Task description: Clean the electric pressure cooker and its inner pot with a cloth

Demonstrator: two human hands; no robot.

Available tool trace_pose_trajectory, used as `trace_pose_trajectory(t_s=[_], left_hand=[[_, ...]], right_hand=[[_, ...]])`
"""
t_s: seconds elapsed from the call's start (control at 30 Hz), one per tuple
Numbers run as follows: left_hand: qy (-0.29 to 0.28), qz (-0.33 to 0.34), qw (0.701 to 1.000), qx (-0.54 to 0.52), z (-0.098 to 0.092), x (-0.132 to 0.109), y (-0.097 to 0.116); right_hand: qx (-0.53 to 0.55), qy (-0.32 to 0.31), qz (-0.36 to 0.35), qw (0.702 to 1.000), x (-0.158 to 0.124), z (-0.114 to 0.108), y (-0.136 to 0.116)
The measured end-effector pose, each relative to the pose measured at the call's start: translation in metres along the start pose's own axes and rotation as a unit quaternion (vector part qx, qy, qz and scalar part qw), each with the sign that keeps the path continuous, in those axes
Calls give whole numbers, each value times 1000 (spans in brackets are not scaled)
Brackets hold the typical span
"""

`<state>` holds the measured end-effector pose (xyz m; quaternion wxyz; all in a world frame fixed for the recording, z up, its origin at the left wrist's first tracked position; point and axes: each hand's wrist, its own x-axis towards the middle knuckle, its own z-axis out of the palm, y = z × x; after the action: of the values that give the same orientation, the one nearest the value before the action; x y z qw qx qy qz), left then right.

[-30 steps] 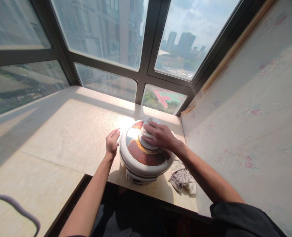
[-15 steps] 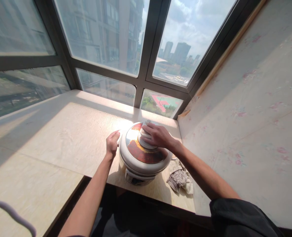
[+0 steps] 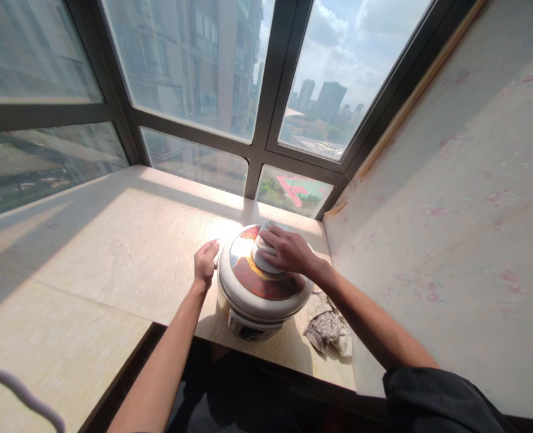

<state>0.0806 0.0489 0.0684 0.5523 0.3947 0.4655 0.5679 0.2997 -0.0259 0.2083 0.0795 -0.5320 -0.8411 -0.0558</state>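
A round electric pressure cooker (image 3: 266, 307) stands near the front edge of a pale marble-like sill, its control panel facing me. Its lid (image 3: 257, 279) has a glossy red-brown top with a light grey rim and appears seated on the pot. On top of the lid, my right hand (image 3: 288, 246) is wrapped round the light-coloured lid handle (image 3: 265, 249). My left hand (image 3: 205, 264) is closed on the cooker's left side handle (image 3: 217, 258), which the fingers mostly cover.
A crumpled patterned cloth (image 3: 327, 331) lies right of the cooker, close to the floral-papered wall (image 3: 432, 258). Dark-framed windows (image 3: 257, 150) rise behind the sill (image 3: 126, 252). A grey cable or hose (image 3: 23, 394) curves in at the lower left.
Both hands keep their places on the cooker and its lid. Only a very slight shift of the camera view shows.
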Motion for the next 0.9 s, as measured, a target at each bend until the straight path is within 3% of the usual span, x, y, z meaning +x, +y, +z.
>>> trace_pose_trajectory(t_s=[0.73, 0.9], left_hand=[[12, -8, 1000, -5, 0, 0, 0], [20, -18, 1000, 6, 0, -3, 5]], right_hand=[[-12, -10, 7, 1000, -1, -12, -1], [38, 38, 14, 998, -13, -13, 8]])
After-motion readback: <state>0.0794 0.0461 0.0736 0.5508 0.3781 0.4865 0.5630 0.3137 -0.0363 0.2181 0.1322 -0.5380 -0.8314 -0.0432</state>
